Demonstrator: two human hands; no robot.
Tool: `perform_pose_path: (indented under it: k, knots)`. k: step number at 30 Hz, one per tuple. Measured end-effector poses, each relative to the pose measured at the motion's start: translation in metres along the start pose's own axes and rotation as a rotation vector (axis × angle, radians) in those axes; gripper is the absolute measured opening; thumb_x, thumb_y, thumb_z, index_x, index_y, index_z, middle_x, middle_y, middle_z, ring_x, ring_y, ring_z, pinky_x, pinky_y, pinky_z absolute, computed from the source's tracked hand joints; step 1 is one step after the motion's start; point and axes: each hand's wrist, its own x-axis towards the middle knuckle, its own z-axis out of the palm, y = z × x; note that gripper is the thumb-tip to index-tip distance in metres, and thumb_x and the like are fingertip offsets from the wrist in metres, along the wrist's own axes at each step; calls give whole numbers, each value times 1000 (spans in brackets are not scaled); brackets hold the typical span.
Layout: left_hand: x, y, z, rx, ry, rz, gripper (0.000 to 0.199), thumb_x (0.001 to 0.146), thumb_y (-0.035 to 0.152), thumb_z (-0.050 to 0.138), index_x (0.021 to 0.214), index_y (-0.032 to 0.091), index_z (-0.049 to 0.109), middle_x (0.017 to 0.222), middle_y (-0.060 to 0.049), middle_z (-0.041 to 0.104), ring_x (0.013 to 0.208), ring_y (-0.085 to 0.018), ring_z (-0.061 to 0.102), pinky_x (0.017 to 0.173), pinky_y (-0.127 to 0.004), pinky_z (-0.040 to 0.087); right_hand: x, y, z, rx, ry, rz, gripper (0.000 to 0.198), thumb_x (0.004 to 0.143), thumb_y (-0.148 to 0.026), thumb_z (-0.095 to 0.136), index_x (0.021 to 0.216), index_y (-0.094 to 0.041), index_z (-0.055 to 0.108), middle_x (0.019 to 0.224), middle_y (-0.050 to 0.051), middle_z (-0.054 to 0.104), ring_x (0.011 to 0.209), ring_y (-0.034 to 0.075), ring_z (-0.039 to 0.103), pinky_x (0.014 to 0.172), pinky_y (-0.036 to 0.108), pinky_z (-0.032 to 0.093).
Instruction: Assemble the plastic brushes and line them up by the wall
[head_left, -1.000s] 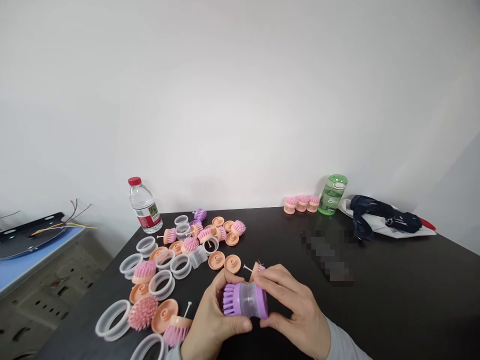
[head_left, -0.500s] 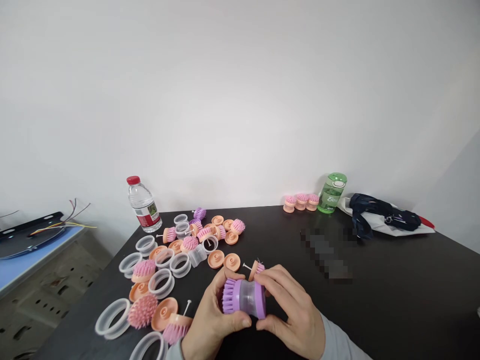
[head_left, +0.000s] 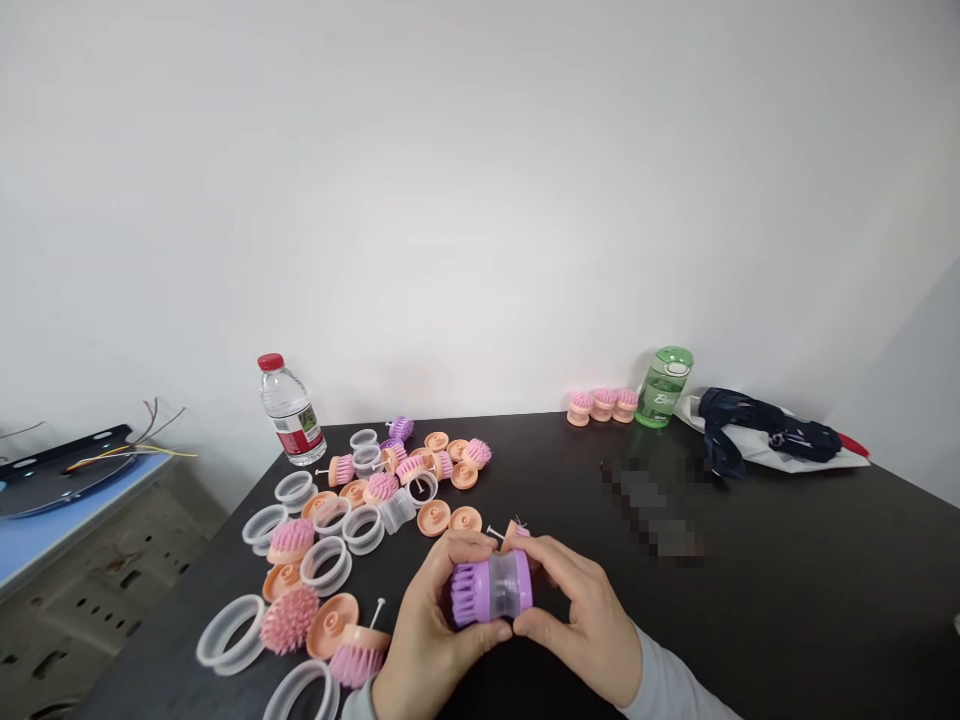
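Between my hands is a purple scrub brush (head_left: 504,588) with a clear middle ring, lying sideways with its bristles to the left. My left hand (head_left: 433,625) is wrapped round the bristle end. The purple cap end is gripped by my right hand (head_left: 581,620), thumb below and fingers above. Just behind the brush lies a pink-bristled brush head (head_left: 514,533) with a white stem, partly hidden by my fingers. Left of my left hand sit another pink brush head (head_left: 358,655), an orange cap (head_left: 334,625) and a clear ring (head_left: 325,567).
More rings, caps and brush heads spread over the left of the black table (head_left: 555,480). A water bottle (head_left: 292,415) stands behind them. Three pink brushes (head_left: 603,404) stand by a green bottle (head_left: 664,388) at the back. A dark umbrella-like bundle (head_left: 772,425) lies far right.
My right fingers have closed further over the cap end, and the brush has turned slightly and shifted a little right. The view has shifted slightly.
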Motion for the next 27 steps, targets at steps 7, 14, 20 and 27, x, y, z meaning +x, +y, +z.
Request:
perform_pose_path:
  k: [7, 14, 20, 27]
  knots:
    - [1, 1, -3, 154, 18, -52, 47, 56, 32, 91, 94, 23, 66, 92, -2, 65, 80, -21, 60, 69, -28, 47, 0, 0, -2, -60, -15, -81, 63, 91, -65, 49, 129, -16, 59, 114, 16, 69, 105, 28, 67, 93, 41, 56]
    - [2, 1, -4, 52, 6, -161, 51, 49, 31, 93, 90, 21, 65, 81, 1, 64, 70, -15, 55, 62, -24, 44, -1, 3, -4, -116, 1, -220, 59, 91, -56, 56, 134, -14, 54, 117, 16, 65, 110, 29, 63, 96, 42, 55]
    - [2, -1, -2, -186, -17, -255, 54, 49, 35, 94, 91, 17, 65, 75, 1, 66, 64, -12, 55, 60, -21, 45, 1, -3, -6, -129, 38, -390, 31, 95, -15, 56, 125, -19, 59, 114, 13, 63, 105, 26, 60, 91, 48, 55]
    - [-6, -13, 6, -432, -127, -472, 50, 71, 62, 73, 81, 15, 60, 61, 2, 56, 44, -8, 52, 38, -17, 43, -8, -12, 5, -279, 190, -620, 31, 93, -10, 57, 117, -29, 64, 104, 6, 72, 103, 23, 63, 78, 35, 61]
